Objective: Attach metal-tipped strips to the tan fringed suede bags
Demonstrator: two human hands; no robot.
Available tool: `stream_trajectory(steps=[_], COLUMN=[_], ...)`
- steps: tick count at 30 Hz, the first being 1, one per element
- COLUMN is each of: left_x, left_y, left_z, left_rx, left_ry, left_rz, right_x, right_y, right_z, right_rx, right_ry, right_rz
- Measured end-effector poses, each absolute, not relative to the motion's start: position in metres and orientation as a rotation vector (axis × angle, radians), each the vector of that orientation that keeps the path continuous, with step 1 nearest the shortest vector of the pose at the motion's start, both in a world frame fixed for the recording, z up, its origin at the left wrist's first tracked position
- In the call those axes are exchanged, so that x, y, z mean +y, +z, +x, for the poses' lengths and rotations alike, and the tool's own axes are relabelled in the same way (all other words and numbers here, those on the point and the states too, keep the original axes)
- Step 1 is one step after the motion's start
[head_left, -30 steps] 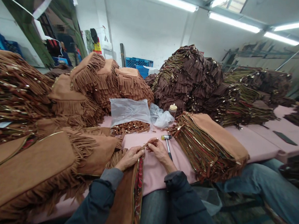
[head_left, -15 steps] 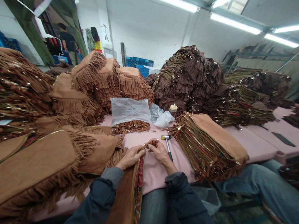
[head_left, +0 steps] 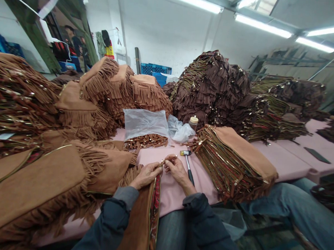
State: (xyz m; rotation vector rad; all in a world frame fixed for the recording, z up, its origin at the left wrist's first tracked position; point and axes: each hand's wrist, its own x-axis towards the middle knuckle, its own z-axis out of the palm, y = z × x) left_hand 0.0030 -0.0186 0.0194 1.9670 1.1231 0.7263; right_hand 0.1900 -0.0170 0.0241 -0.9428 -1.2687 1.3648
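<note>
A brown suede pouch (head_left: 138, 221) with an open zipper and red lining hangs over my lap. Its top end is pinched in my left hand (head_left: 147, 175). Close beside it, my right hand (head_left: 176, 168) is closed on a small brown strap (head_left: 171, 158) with a metal end, held against the pouch's zipper end. The exact fitting between the fingertips is too small to tell. A hammer (head_left: 187, 164) with a yellow and black head lies just right of my right hand. Behind my hands, a heap of small brown straps (head_left: 146, 141) is partly under a clear plastic bag (head_left: 146, 122).
Tan fringed pouches (head_left: 54, 167) cover the left side. A stack of pouches (head_left: 235, 159) lies at the right on the pink-covered table (head_left: 281, 156). Dark fringed piles (head_left: 209, 86) and a lidded jar (head_left: 193, 122) stand behind. A person's jeans-clad leg (head_left: 292, 204) is at the right.
Both hands keep nearly the same place and hold. My right hand has shifted very slightly at the strap. The person in the far left background has turned and moved a little.
</note>
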Motion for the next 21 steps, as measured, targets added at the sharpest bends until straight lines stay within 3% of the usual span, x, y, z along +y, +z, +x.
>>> stream_trajectory(steps=[21], left_x=[-0.019], left_y=[0.019], left_z=[0.004], left_rx=[1.163], left_ry=[0.755], left_rz=[1.916], right_x=[-0.022], right_y=[0.017], right_z=[0.187], right_rx=[-1.183], right_ry=[1.256], right_rz=[-0.953])
